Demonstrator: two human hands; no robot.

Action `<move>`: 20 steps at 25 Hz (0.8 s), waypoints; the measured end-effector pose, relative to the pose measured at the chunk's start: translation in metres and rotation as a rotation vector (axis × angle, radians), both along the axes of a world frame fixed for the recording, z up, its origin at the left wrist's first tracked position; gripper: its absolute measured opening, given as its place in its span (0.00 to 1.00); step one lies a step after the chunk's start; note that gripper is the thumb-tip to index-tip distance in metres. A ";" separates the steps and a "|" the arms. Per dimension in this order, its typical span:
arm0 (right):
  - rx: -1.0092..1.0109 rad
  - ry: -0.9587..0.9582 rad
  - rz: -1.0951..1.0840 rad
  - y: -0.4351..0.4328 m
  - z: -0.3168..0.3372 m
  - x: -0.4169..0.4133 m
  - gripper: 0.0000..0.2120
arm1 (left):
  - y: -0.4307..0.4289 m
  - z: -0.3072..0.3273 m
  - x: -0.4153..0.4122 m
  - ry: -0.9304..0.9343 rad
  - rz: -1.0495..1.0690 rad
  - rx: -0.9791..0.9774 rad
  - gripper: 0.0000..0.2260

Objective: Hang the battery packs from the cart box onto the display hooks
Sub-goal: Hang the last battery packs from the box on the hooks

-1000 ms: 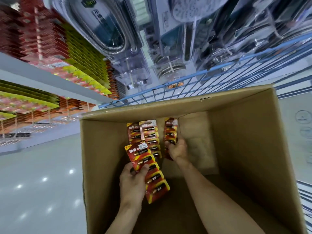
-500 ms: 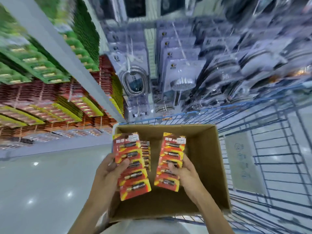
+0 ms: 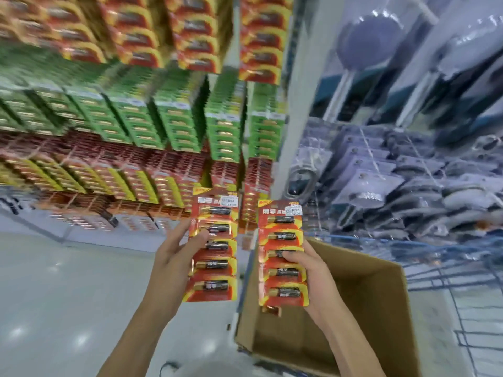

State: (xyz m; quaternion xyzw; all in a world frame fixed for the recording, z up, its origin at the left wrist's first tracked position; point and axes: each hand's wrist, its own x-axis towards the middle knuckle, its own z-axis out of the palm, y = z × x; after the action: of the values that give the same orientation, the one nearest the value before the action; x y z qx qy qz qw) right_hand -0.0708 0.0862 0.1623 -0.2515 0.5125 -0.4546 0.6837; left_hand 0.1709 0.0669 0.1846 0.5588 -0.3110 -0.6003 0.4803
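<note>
A person is holding 2 red-and-yellow strips of carded battery packs upright and side by side, the left hand (image 3: pixel 174 254) gripping the left strip (image 3: pixel 213 247) with its thumb across the front, the right hand (image 3: pixel 310 270) clasping the right strip (image 3: pixel 283 254) over the open brown cardboard box (image 3: pixel 367 308) in the blue wire cart (image 3: pixel 449 268). Each strip is showing 5 batteries and a white price sticker, its print too blurred to read. Red, green and yellow hanging battery cards (image 3: pixel 136 118) are filling the display behind.
</note>
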 end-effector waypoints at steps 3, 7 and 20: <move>-0.038 0.012 0.038 -0.016 0.024 0.080 0.25 | 0.005 0.019 0.072 0.061 0.053 -0.060 0.12; -0.114 0.010 0.056 -0.045 0.048 0.189 0.23 | 0.001 0.042 0.179 0.095 0.121 -0.142 0.13; -0.248 0.039 0.198 -0.142 0.129 0.403 0.14 | -0.052 0.092 0.385 0.046 0.307 -0.299 0.14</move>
State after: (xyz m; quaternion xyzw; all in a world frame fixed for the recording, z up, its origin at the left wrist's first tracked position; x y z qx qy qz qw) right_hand 0.3318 -0.0559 0.2916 -0.3919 0.4385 -0.4399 0.6787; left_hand 0.5560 0.0147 0.2765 0.5083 -0.2965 -0.4799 0.6507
